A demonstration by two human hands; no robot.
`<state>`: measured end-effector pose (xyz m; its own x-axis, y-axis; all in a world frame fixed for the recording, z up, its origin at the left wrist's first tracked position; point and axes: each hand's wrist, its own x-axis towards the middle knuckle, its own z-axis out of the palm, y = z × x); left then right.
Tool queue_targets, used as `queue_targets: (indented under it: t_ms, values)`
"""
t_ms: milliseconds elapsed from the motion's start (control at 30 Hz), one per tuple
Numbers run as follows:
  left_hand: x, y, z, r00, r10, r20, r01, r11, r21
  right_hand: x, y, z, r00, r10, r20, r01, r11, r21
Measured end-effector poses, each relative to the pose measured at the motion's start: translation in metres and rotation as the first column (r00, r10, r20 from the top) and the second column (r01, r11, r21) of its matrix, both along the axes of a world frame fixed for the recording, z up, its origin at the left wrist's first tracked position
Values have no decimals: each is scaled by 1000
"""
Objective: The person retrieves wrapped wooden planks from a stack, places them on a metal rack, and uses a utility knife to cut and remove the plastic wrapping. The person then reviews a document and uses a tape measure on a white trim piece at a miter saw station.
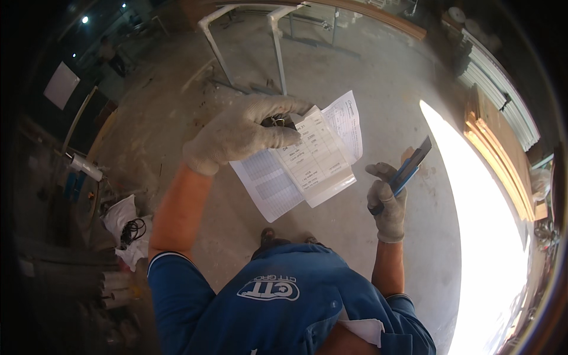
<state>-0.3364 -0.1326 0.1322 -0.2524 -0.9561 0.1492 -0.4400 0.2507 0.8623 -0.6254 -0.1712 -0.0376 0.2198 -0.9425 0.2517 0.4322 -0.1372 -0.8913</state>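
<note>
My left hand (236, 133), in a grey knit work glove, is closed on a sheaf of papers held out in front of me. On top lies a printed card with a table (313, 154), its lower edge folded. A lined sheet (266, 183) and a white sheet (348, 127) stick out behind it. Between thumb and fingers shows a small dark object (278, 121), its kind unclear. My right hand (389, 204), gloved too, is closed round a slim blue and dark grey tool (408, 168) with a slanted tip, pointing up and away. It stands apart from the papers.
Below is a concrete floor (378, 77). A metal frame (275, 47) stands ahead. Long wooden boards (503, 160) and pale stacked profiles (497, 94) lie at the right, past a bright sunlit patch. A white sack with black cord (127, 228) rests at the left.
</note>
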Motion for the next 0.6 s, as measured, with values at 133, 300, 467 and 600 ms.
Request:
queue_targets:
  t_ms: [133, 300, 467, 600]
  values:
    - [-6, -4, 1, 998, -27, 51, 25, 999, 28, 7, 2, 10, 994, 86, -71, -89, 995, -49]
    - [-12, -2, 0, 998, -38, 54, 36, 999, 41, 7, 8, 14, 998, 61, -12, -62, 996, -60]
    - [-11, 1, 6, 992, -76, 101, 69, 995, 70, 9, 10, 9, 992, 116, -40, -117, 993, -12]
    - [-15, 9, 6, 995, -74, 69, 69, 995, 72, 6, 16, 1, 987, 159, -9, -159, 987, -34]
